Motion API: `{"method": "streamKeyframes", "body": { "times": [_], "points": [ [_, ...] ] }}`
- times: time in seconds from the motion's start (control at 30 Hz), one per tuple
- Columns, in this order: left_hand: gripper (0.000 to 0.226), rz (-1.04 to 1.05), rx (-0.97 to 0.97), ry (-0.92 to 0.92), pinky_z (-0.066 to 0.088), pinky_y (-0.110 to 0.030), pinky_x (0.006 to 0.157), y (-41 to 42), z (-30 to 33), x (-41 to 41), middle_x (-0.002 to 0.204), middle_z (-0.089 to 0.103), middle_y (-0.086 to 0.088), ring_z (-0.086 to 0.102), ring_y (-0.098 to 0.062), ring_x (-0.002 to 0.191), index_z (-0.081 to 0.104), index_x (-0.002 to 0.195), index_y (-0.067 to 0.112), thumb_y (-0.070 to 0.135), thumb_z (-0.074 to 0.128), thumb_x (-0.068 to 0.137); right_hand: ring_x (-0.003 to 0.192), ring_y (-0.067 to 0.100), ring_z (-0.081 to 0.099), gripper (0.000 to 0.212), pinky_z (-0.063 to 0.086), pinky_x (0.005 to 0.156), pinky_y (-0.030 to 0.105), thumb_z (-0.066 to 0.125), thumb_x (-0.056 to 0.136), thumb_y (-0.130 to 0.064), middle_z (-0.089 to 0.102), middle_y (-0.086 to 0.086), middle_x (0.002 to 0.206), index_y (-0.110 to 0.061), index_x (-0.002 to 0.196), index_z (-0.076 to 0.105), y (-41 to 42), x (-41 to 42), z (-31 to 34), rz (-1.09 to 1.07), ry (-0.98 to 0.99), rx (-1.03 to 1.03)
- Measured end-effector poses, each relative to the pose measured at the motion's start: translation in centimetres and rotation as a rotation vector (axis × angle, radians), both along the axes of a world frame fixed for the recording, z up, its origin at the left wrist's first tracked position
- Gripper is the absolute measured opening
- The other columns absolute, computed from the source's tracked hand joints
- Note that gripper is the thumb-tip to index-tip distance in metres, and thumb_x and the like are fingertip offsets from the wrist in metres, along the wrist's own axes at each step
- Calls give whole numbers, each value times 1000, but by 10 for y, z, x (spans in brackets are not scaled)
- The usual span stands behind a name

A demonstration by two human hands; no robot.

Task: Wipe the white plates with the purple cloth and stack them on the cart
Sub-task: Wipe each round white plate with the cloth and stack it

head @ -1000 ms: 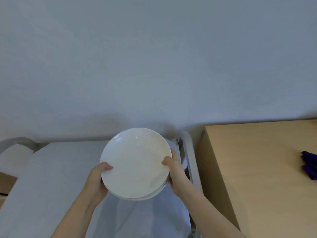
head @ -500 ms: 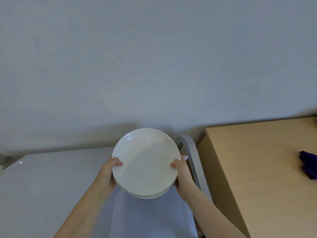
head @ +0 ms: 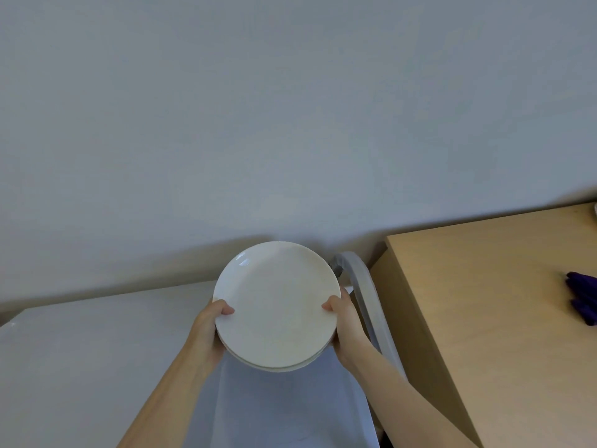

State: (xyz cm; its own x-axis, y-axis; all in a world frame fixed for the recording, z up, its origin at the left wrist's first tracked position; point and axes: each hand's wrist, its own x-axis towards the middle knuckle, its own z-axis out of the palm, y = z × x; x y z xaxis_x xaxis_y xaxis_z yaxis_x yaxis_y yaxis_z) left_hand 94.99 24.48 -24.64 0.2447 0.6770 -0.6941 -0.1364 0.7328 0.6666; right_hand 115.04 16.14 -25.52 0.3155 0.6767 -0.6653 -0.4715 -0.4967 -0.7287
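Two hands point(head: 210, 331) gripping stacked plates point(head: 276, 303)

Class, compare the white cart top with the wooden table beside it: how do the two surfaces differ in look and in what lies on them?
The cart top is white and glossy; the wooden table is tan and matte. A purple cloth lies on the table; the stack of white plates, gripped by the left hand and right hand, is over the cart. The cart has a grey rail; the table has none. Both are flat.
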Motion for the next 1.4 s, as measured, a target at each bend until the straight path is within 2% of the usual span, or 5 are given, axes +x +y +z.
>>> {"method": "streamKeyframes", "body": {
  "times": [0.4,0.6,1.03,1.2,1.4],
  "points": [
    [53,40,-32,6,44,-37,74,-1,-20,9,97,66,-11,59,-31,89,57,115,6,14,51,63,104,31,57,80,50,64,31,48,61,-22,59,9,120,-28,140,39,12,9,-17,-8,-9,-54],
    [71,45,-21,8,46,-36,73,-1,-27,15,104,66,-10,59,-30,92,54,125,7,13,50,54,97,25,54,55,45,64,30,41,87,-3,57,9,120,-26,136,43,19,19,-21,-19,-59,-54],
    [69,34,24,11,50,-34,70,-8,-21,20,107,65,-6,61,-26,91,50,127,17,15,50,58,102,26,57,49,47,69,32,42,90,-4,59,7,117,-23,135,46,14,16,-20,-53,-88,-85],
    [66,11,101,128,48,-32,69,-10,-17,22,106,64,-7,60,-22,88,52,128,12,16,53,61,87,15,55,42,44,60,25,46,92,-8,59,0,99,-16,133,46,12,11,-10,6,-284,-135],
    [52,-160,388,472,48,-31,72,-24,2,16,103,59,10,59,-18,97,50,124,22,16,57,73,118,27,49,66,50,83,32,50,90,-5,44,11,137,-10,148,18,1,-6,5,201,-668,-163]
  ]
}}
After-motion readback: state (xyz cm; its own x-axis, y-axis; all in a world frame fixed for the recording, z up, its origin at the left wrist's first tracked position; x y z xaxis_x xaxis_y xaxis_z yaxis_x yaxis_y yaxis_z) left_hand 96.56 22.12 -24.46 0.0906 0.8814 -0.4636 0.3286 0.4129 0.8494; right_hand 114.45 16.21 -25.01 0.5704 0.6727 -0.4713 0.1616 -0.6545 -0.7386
